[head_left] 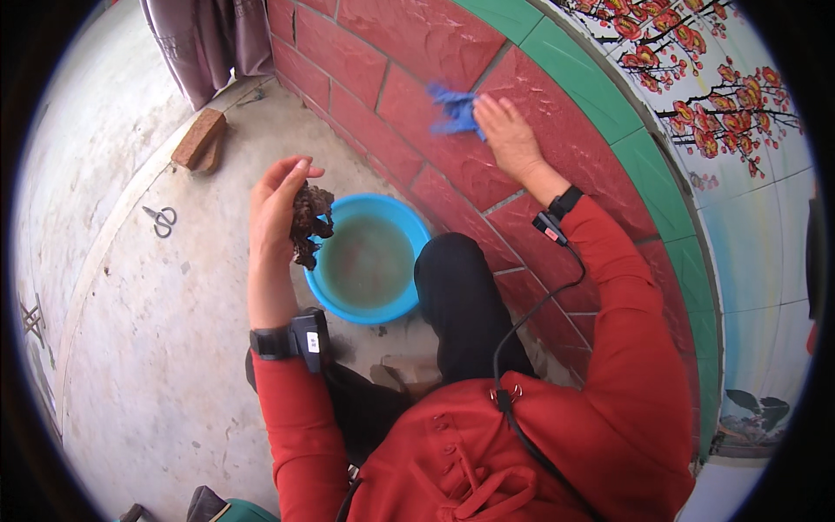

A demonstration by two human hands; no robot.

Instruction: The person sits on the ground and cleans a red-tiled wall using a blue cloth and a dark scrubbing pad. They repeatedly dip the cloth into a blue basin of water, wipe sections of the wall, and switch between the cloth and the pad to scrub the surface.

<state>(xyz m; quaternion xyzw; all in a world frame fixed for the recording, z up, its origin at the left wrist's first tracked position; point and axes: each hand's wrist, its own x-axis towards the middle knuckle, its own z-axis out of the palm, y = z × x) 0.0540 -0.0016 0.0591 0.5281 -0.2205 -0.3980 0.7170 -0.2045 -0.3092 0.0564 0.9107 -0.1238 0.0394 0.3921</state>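
My right hand (pixel 509 134) presses a blue cloth (pixel 458 112) against the red tiled wall (pixel 417 85); the cloth is slightly blurred and sticks out past the fingertips. My left hand (pixel 279 199) is raised over the left rim of a light-blue plastic basin (pixel 419 225) and holds a dark brown, ragged clump (pixel 312 222), whose material I cannot tell. Part of the clump hangs down beside the palm. Murky water (pixel 368 261) fills much of the basin, which stands on the floor by the wall.
Black-handled scissors (pixel 160 220) lie on the concrete floor (pixel 150 313). Bricks (pixel 199 140) rest further up, near a purple curtain (pixel 215 39). Green tiles (pixel 587 72) border the red wall. A black cable (pixel 538 303) runs from the right wrist device to the chest.
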